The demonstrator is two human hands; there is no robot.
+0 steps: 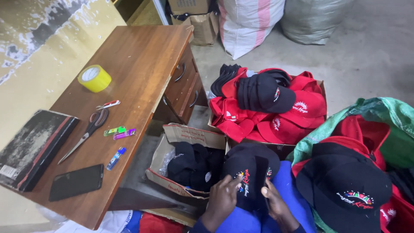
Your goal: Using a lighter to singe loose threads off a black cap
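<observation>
Two hands clamped on a black cap (250,174) over the lap: left hand (222,196) on its front panel, right hand (276,203) on its right edge. Beside a cardboard box (172,149) of black caps; scissors (86,131) on the wooden surface (138,60).

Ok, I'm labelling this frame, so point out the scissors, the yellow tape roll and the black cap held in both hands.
scissors (88,131): head view, near the pivot below the handles.
yellow tape roll (95,78): head view, on its outer yellow side.
black cap (249,179): head view, on the embroidered front panel.
</observation>
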